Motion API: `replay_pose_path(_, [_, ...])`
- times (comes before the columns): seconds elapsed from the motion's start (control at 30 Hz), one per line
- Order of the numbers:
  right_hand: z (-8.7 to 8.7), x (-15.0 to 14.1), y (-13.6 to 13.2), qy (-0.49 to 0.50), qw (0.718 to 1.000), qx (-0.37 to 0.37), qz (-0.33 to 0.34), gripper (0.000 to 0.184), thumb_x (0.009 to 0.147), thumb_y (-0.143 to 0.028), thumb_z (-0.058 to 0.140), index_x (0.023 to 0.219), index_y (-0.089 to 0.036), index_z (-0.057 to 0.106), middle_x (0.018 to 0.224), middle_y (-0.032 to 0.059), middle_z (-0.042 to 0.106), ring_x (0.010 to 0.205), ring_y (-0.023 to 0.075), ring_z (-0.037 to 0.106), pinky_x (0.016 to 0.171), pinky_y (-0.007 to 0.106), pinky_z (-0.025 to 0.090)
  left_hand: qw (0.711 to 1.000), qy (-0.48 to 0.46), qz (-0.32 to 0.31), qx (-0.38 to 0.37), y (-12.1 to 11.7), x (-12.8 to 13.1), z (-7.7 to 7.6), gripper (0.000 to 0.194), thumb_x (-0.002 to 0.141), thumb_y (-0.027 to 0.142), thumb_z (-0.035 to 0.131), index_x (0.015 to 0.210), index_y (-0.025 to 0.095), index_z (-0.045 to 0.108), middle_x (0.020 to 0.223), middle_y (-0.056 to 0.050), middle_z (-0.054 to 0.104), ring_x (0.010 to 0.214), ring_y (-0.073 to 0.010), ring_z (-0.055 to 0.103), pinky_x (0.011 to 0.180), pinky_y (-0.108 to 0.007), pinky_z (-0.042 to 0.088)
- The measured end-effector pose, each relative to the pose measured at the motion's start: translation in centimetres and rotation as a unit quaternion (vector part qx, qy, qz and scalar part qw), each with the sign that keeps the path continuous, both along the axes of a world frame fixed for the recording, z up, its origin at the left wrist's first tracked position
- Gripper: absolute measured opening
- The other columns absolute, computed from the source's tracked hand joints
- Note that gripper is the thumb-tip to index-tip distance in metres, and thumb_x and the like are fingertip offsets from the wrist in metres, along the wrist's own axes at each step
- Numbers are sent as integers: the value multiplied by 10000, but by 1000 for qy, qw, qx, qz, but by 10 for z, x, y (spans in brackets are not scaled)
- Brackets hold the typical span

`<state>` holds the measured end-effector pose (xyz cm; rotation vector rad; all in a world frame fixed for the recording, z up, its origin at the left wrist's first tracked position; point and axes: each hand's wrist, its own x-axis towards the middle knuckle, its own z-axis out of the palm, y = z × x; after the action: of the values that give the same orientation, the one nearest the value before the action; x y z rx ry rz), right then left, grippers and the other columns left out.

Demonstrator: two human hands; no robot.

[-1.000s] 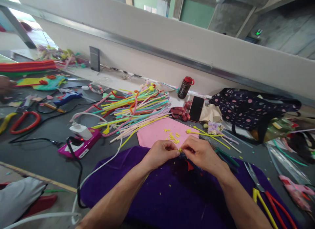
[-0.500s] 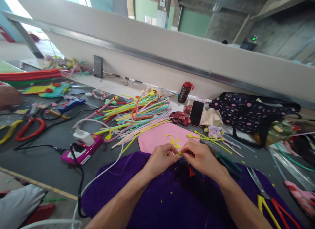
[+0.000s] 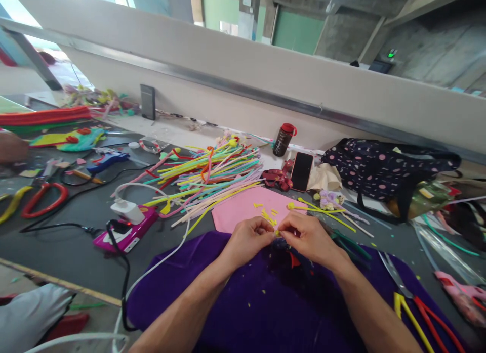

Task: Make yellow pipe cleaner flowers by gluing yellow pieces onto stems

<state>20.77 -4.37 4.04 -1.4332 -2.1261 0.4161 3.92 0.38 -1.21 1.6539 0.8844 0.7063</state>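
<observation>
My left hand (image 3: 251, 239) and my right hand (image 3: 304, 236) meet fingertip to fingertip above the purple cloth (image 3: 182, 272). Both are closed in a pinch on one small yellow fuzzy piece (image 3: 277, 233), mostly hidden by the fingers. Just beyond them lies a pink sheet (image 3: 235, 209) with several short yellow cut pieces (image 3: 269, 217) on it. A yellow stem with a round tip (image 3: 291, 206) rests on the sheet's right edge. Below my right hand, a dark blue and red object (image 3: 294, 260) is partly hidden. Dark green-handled pliers (image 3: 351, 246) lie beside my right wrist.
A heap of coloured pipe cleaners (image 3: 212, 173) lies beyond the sheet. A magenta power strip (image 3: 131, 231) with cables is at left. Scissors (image 3: 406, 292) lie at right. Behind are a bottle (image 3: 283, 143), a phone (image 3: 302, 171) and a dotted bag (image 3: 379, 178). Another person's hand (image 3: 13, 146) shows far left.
The view has shifted slightly. Both hands stay together, pinching the small yellow piece, with only slight finger movement. The other person's hand at the far left has moved a little.
</observation>
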Motion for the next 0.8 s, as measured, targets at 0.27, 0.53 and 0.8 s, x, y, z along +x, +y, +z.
replay_pose_path(0.27, [-1,-3,0,5,1000,-7,-2,131,741,-64,532,754,-171,607,697,5,574,648,128,528,576,233,373,999,-20,-2,-49,1,-1,0,210,682,326,592,735,139,669,656,-33,638,595,-139,537,541,-220,372])
replay_pose_path(0.53, [4,9,0,71,997,-16,7,211,870,-213,450,981,-202,629,799,30,624,699,134,576,633,253,433,979,-112,35,-165,2,0,14,162,608,279,674,624,119,654,514,15,558,443,-59,416,439,-186,284])
replay_pose_path(0.8, [3,9,2,79,997,0,26,342,756,-250,611,1095,-222,569,866,39,616,722,152,563,602,264,444,932,-155,28,-326,4,-4,18,191,585,271,696,598,135,563,396,66,441,303,-7,230,339,-183,68])
